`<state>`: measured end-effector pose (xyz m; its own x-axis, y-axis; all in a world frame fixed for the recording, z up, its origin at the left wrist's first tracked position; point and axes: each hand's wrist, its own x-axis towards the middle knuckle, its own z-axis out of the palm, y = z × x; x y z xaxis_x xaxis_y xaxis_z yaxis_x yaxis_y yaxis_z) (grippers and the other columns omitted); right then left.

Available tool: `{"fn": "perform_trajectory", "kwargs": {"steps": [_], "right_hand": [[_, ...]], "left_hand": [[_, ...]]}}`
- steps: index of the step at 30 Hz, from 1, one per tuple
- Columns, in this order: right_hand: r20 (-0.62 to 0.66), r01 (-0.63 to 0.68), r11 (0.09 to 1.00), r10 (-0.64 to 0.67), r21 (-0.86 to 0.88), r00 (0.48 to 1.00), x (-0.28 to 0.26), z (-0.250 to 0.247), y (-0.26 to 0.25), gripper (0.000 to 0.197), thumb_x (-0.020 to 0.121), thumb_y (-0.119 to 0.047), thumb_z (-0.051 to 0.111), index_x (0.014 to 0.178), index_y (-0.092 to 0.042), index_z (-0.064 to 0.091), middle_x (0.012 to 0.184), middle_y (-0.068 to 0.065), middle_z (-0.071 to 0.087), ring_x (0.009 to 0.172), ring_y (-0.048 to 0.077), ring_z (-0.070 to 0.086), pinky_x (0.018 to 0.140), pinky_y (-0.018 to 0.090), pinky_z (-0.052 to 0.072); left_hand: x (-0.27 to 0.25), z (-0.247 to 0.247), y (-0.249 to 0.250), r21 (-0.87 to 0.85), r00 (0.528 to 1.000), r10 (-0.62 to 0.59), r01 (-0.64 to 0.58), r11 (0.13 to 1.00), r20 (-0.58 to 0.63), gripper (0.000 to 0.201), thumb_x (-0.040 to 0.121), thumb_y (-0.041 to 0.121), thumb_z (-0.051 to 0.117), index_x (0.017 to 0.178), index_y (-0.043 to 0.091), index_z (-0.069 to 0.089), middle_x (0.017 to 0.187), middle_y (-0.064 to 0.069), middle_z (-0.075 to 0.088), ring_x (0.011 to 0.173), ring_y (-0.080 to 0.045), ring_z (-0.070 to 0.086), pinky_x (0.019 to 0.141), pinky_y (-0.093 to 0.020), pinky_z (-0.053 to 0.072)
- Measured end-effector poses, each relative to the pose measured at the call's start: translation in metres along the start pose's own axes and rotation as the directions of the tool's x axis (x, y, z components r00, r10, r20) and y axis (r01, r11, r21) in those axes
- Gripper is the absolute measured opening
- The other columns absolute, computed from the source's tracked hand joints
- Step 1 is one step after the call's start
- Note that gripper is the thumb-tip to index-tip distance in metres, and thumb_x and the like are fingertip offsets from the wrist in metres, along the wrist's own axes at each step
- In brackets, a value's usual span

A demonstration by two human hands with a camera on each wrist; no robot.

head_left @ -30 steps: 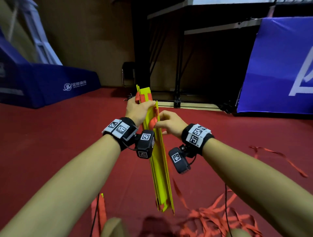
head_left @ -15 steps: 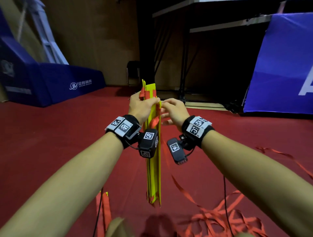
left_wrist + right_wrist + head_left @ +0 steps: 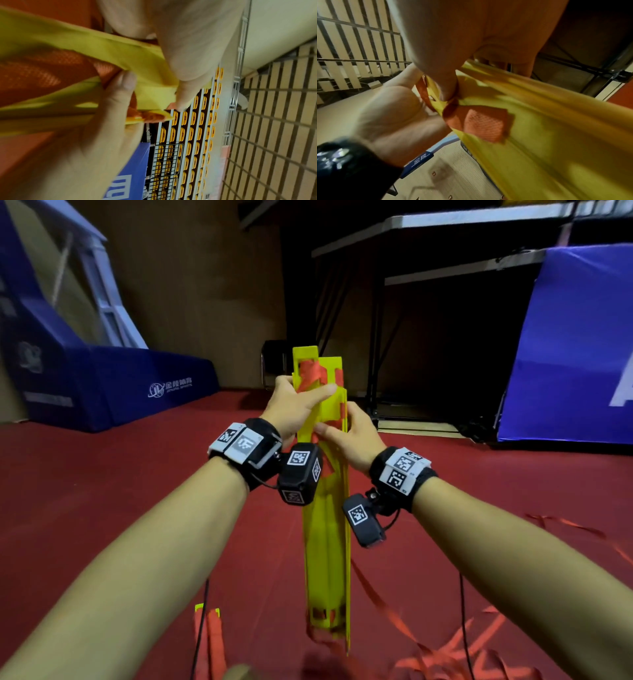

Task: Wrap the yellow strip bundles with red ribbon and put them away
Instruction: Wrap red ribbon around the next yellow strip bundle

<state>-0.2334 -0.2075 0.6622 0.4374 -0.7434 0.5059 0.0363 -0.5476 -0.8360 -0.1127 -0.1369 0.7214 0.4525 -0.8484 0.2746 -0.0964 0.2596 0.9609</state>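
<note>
A long bundle of yellow strips [image 3: 325, 542] stands upright in front of me, held above the red floor. Red ribbon [image 3: 310, 374] crosses its top end, and more red shows at its bottom end. My left hand [image 3: 294, 405] grips the bundle [image 3: 150, 65] near the top, thumb laid across the front. My right hand [image 3: 349, 433] pinches the ribbon [image 3: 481, 124] against the bundle's [image 3: 556, 135] right edge just below. A loose ribbon tail [image 3: 383, 601] trails down to the floor.
A tangle of red ribbon [image 3: 455, 659] lies on the red carpet at the lower right, another strand [image 3: 565, 525] further right. A yellow and red bundle end [image 3: 209, 631] lies at the lower left. Blue padded mats [image 3: 113, 385] and a blue banner [image 3: 579, 347] stand behind.
The bundle has been lifted and turned more upright. My right hand has moved up along it, closer to my left hand, with the ribbon.
</note>
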Motion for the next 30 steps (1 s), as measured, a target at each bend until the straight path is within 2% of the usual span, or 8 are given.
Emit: {"fn": "perform_trajectory", "kwargs": {"steps": [4, 6, 10, 15, 20, 23, 27, 30], "right_hand": [[-0.032, -0.052, 0.988, 0.057, 0.142, 0.998, 0.004, 0.012, 0.002, 0.034, 0.091, -0.016, 0.074, 0.120, -0.012, 0.056, 0.111, 0.007, 0.070, 0.102, 0.023, 0.069, 0.094, 0.048, 0.057], [-0.028, -0.032, 0.987, 0.037, 0.155, 0.999, 0.006, 0.022, -0.003, 0.031, 0.091, -0.019, 0.075, 0.116, -0.016, 0.058, 0.110, 0.006, 0.071, 0.102, 0.023, 0.070, 0.092, 0.048, 0.057], [-0.009, 0.002, 0.982, 0.000, 0.187, 1.000, 0.007, 0.045, -0.017, 0.024, 0.088, -0.025, 0.078, 0.106, -0.019, 0.064, 0.103, 0.005, 0.074, 0.095, 0.019, 0.072, 0.087, 0.042, 0.059], [0.069, -0.078, 0.947, 0.059, 0.312, 0.996, 0.004, 0.080, -0.030, 0.053, 0.074, -0.040, 0.088, 0.105, -0.003, 0.068, 0.098, 0.012, 0.077, 0.088, 0.026, 0.075, 0.074, 0.040, 0.061], [0.206, -0.207, 0.902, 0.136, 0.378, 0.969, -0.010, 0.122, -0.033, 0.042, 0.078, -0.023, 0.086, 0.108, 0.001, 0.069, 0.089, 0.012, 0.077, 0.075, 0.021, 0.074, 0.064, 0.033, 0.058], [0.257, -0.230, 0.903, 0.140, 0.363, 0.956, -0.017, 0.150, -0.028, 0.047, 0.075, -0.027, 0.088, 0.108, 0.000, 0.070, 0.093, 0.015, 0.077, 0.078, 0.025, 0.074, 0.070, 0.039, 0.060], [0.330, -0.153, 0.969, 0.083, 0.194, 0.940, -0.026, 0.183, -0.027, 0.084, 0.050, -0.057, 0.091, 0.115, -0.013, 0.058, 0.102, 0.007, 0.074, 0.094, 0.023, 0.072, 0.082, 0.044, 0.059], [0.356, -0.135, 0.978, 0.070, 0.161, 0.932, -0.025, 0.192, -0.026, 0.077, 0.066, -0.041, 0.090, 0.116, -0.013, 0.038, 0.097, -0.001, 0.064, 0.084, 0.012, 0.066, 0.080, 0.042, 0.058]], "left_hand": [[0.001, -0.017, 0.004, -0.062, 1.000, 0.004, -0.002, 0.998, 0.031, 0.040, 0.074, 0.003, 0.075, 0.108, 0.013, 0.055, 0.113, -0.018, 0.068, 0.109, -0.039, 0.069, 0.097, -0.057, 0.055], [0.000, -0.033, 0.003, -0.047, 0.999, 0.040, -0.039, 0.998, 0.001, 0.024, 0.088, -0.004, 0.070, 0.107, 0.008, 0.062, 0.100, -0.015, 0.073, 0.095, -0.032, 0.074, 0.085, -0.048, 0.061], [-0.012, -0.064, 0.003, -0.032, 0.988, 0.133, -0.136, 0.990, -0.077, 0.021, 0.090, 0.004, 0.073, 0.109, 0.007, 0.065, 0.090, -0.006, 0.074, 0.069, -0.012, 0.072, 0.053, -0.022, 0.053], [-0.032, -0.105, 0.008, -0.072, 0.999, 0.043, -0.043, 0.996, -0.004, 0.016, 0.089, 0.024, 0.071, 0.105, 0.021, 0.068, 0.105, -0.010, 0.073, 0.090, -0.020, 0.070, 0.080, -0.039, 0.055], [-0.050, -0.148, -0.015, -0.186, 0.994, -0.082, 0.093, 0.978, 0.069, 0.066, 0.062, 0.037, 0.066, 0.126, 0.025, 0.059, 0.103, -0.011, 0.056, 0.082, -0.030, 0.053, 0.064, -0.030, 0.036], [-0.063, -0.170, -0.031, -0.198, 0.983, -0.127, 0.152, 0.968, 0.136, 0.074, 0.069, 0.052, 0.065, 0.135, 0.020, 0.059, 0.108, -0.015, 0.056, 0.091, -0.035, 0.053, 0.073, -0.035, 0.041], [-0.069, -0.168, -0.042, -0.120, 0.998, -0.066, 0.065, 0.991, -0.004, 0.061, 0.073, 0.034, 0.073, 0.129, 0.017, 0.057, 0.099, -0.007, 0.070, 0.080, -0.017, 0.070, 0.072, -0.029, 0.056], [-0.064, -0.170, -0.042, -0.143, 0.997, -0.051, 0.042, 0.989, -0.060, 0.042, 0.081, 0.011, 0.074, 0.119, 0.013, 0.057, 0.091, -0.008, 0.067, 0.076, -0.019, 0.069, 0.069, -0.030, 0.056]]}}
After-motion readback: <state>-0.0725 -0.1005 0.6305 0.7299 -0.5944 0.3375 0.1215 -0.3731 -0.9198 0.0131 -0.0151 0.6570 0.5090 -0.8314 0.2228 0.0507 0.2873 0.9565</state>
